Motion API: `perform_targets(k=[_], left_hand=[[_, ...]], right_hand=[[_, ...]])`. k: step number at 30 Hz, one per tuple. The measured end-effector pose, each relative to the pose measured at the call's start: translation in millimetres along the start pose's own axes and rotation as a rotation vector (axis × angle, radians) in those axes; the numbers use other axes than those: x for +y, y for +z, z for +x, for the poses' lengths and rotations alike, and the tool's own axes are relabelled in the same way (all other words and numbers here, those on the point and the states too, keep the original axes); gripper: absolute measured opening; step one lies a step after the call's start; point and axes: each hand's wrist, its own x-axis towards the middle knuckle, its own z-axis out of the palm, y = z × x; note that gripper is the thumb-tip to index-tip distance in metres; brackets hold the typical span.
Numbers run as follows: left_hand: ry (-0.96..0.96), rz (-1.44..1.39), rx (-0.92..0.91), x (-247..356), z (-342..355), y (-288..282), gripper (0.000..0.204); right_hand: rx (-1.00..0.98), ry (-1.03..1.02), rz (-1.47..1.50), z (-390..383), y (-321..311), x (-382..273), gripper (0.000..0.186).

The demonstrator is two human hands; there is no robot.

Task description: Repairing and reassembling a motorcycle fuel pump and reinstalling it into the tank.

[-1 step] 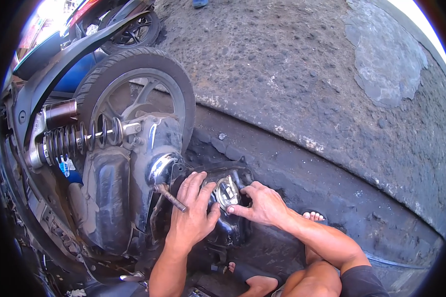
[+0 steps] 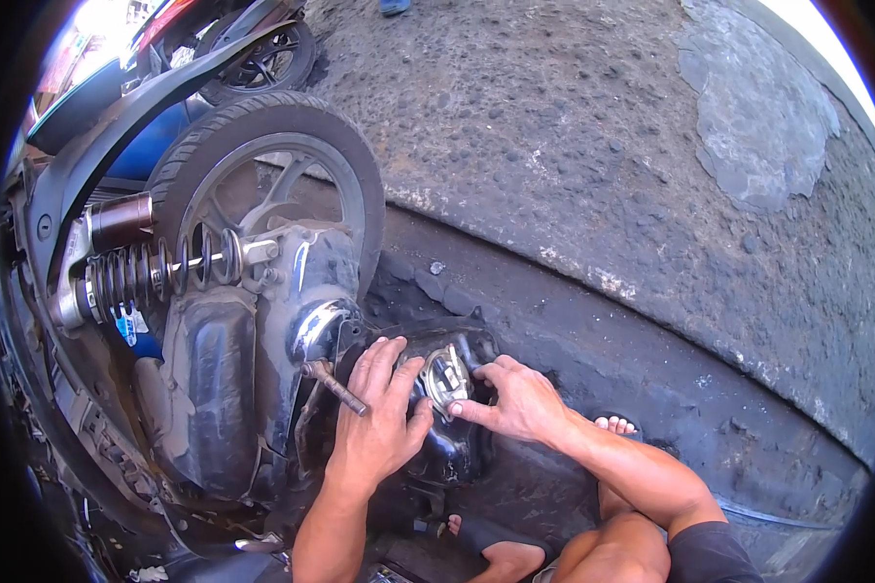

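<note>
A small round metal part (image 2: 447, 377), open at the top with silvery pieces inside, sits against a glossy black engine cover (image 2: 454, 457) in front of me. My right hand (image 2: 517, 400) is closed at its right side, with the thumb on the lower rim and the curled fingers by the upper right edge. On the left, my left hand (image 2: 384, 413) lies with its fingers stretched over the cover, thumb pointing at the metal part and nothing visibly held. A worn metal lever (image 2: 336, 390) sticks out just left of that hand.
The scooter's rear wheel (image 2: 362, 185), coil-spring shock absorber (image 2: 160, 269) and dusty air-filter box (image 2: 219, 389) fill the left side. Rough concrete paving (image 2: 554, 146) ends at a raised edge beyond my hands. Another wheel (image 2: 262, 66) stands farther back.
</note>
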Motion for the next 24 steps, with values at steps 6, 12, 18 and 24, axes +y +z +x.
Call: perform_targets(k=[6,12,18,24], left_hand=[[-0.003,0.014,-0.029,0.2,4.5,-0.8,0.053],[-0.029,0.000,-0.044,0.8,2.0,-0.1,0.054],[-0.036,-0.010,-0.060,2.4,-1.3,-2.9,0.054],[-0.018,-0.027,-0.050,-0.4,-3.3,-0.1,0.059]], right_hand=[[-0.042,-0.108,0.208,12.1,2.5,11.4,0.095],[-0.086,-0.123,0.246,11.3,6.3,9.8,0.098],[-0.091,-0.140,0.210,11.4,6.7,9.1,0.098],[-0.095,-0.137,0.223,10.2,3.5,13.0,0.097]])
